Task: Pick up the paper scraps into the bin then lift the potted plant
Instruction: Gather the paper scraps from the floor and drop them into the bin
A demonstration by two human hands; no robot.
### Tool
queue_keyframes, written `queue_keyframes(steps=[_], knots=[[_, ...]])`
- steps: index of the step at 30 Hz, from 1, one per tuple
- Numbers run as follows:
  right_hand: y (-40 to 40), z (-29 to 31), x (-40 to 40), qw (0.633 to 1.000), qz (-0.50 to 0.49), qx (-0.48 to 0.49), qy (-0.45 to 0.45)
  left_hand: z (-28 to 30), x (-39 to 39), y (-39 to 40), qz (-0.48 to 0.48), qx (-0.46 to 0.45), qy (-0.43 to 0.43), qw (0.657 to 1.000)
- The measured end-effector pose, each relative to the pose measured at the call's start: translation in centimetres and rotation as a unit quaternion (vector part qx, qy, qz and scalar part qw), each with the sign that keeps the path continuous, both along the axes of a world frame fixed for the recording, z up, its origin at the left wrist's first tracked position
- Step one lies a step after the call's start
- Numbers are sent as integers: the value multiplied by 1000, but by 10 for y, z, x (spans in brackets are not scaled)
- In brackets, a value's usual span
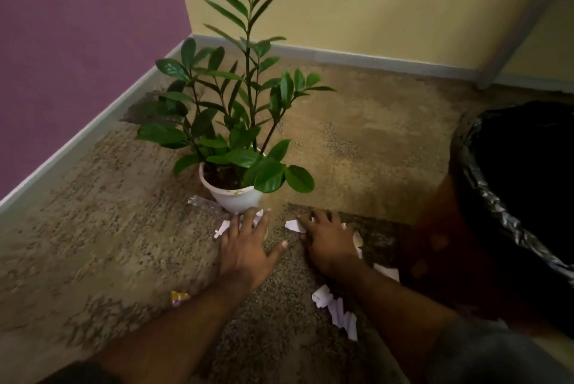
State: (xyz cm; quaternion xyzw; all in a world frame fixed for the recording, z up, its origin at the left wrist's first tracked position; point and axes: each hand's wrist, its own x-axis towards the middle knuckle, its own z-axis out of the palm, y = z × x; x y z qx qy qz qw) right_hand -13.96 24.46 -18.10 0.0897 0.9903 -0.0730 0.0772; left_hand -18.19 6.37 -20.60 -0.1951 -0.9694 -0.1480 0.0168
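Forearms: both reach forward over the speckled floor [93, 228].
Left hand [245, 247]: fingers spread flat, pressing paper scraps [222, 229] just before the pot.
Potted plant [233, 194]: upright in a white pot, near the wall corner.
Right hand [329, 240]: fingers loosely bent over more white scraps [338, 309]; grip cannot be told.
Bin [484, 197]: black-lined, at far right.

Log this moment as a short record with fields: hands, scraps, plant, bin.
left hand: left hand flat, fingers spread, resting on paper scraps just before the pot
right hand: right hand fingers down on scraps on the floor
other scraps: loose pile nearer the person
plant: potted plant upright on the floor, untouched
bin: bin with a black liner, at right
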Motion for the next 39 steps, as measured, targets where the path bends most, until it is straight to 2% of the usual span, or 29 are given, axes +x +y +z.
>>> queue_keyframes(steps=[2,5,8,10,14,18,21,23,25,27,32,36,39], knots=[[7,-3,16,1000,3,-9,27,-3,5,6,12,-44,1,999],[7,0,53,997,-8,-60,49,2,19,10,40,-48,2,998],[-10,1,93,996,-16,-87,-13,9,35,3,47,-51,-11,998],[-23,-4,118,996,-26,-73,-40,14,47,-8,40,-58,-29,997],[-41,-11,151,998,-52,-31,22,23,56,-22,38,-75,-86,993],[-42,-14,161,997,-28,-50,41,38,59,-13,77,6,-148,986],[-33,-3,161,996,-27,-84,34,55,65,2,129,127,-165,970],[-30,16,156,975,-129,-172,60,73,70,16,157,192,-184,951],[-28,44,145,939,-230,-229,111,96,79,29,168,240,-191,937],[-26,80,132,908,-278,-276,150,120,91,41,160,296,-206,919],[-17,172,116,810,-306,-448,222,192,107,85,139,444,-219,858],[-1,237,116,797,-300,-439,288,251,117,125,124,523,-235,810],[19,280,129,767,-321,-451,325,290,132,159,128,560,-246,781]])
